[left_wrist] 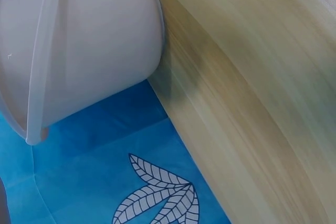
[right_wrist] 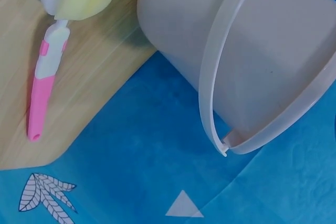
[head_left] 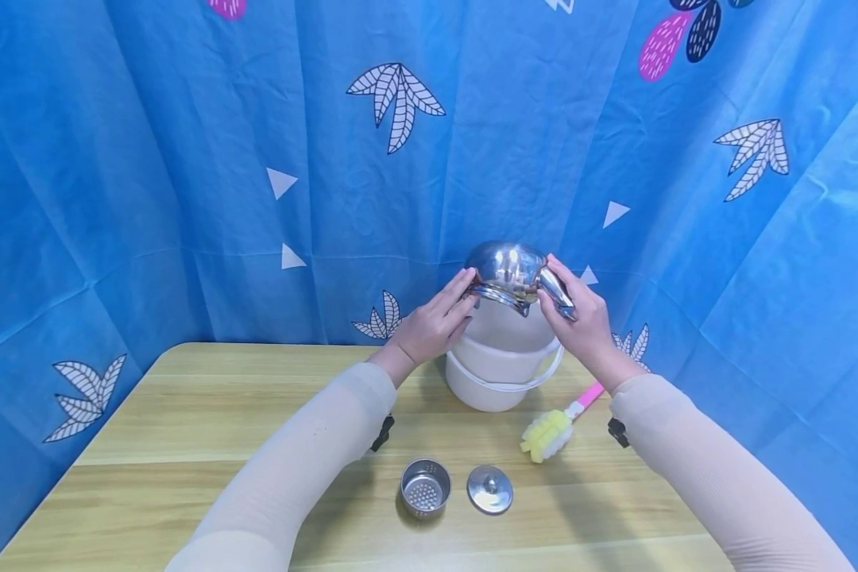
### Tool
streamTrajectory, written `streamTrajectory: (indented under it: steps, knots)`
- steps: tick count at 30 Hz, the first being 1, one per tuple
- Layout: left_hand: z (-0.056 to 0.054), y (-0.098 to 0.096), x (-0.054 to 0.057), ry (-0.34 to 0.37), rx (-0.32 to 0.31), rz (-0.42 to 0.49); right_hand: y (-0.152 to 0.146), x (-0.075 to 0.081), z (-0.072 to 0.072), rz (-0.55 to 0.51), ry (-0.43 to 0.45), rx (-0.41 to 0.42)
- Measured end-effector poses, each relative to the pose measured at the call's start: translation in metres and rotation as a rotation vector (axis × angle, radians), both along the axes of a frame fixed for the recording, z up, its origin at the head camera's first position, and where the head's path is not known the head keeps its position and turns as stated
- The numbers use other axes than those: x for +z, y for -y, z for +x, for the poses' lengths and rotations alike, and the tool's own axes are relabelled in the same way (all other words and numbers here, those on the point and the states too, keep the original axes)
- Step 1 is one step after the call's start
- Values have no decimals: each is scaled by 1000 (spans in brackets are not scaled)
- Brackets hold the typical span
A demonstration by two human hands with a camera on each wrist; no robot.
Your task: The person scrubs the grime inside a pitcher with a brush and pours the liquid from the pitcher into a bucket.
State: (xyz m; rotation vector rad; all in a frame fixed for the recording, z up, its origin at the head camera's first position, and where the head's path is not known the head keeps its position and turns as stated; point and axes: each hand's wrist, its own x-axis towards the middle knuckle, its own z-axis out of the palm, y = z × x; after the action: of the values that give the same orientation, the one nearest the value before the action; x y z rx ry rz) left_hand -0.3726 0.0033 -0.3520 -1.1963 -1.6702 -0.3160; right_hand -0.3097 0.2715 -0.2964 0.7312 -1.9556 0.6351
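Note:
A shiny stainless steel teapot (head_left: 508, 268) is tipped with its opening down over a white bucket (head_left: 489, 389). My right hand (head_left: 579, 314) grips the teapot's handle at the right, thumb below and fingers above. At the pot's left side, my left hand (head_left: 432, 324) holds it close to the rim, its thumb mostly hidden. Below the pot, the bucket stands on the table, its handle hanging toward the front; the right wrist view shows part of the bucket's inside wall (right_wrist: 283, 61). Neither hand shows clearly in the wrist views.
Toward the front of the wooden table (head_left: 207, 477) sit a small perforated metal strainer (head_left: 425, 486) and a round metal lid (head_left: 489, 489) with a knob. A yellow-and-white sponge brush (head_left: 549, 433) with a pink handle lies right of the bucket. Blue patterned curtain (head_left: 236, 159) surrounds the table.

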Motion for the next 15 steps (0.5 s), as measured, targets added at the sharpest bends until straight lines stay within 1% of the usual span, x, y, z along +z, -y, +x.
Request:
streamTrajectory:
  steps: [4, 8, 15]
  knots:
    - [-1, -1, -1, -18, -10, 0, -1, 0, 0, 13, -22, -3]
    - [0, -1, 0, -22, -19, 7, 1, 0, -1, -5, -47, -7]
    - [2, -1, 0, -12, 6, -2, 2, 1, -3, -24, -101, 14]
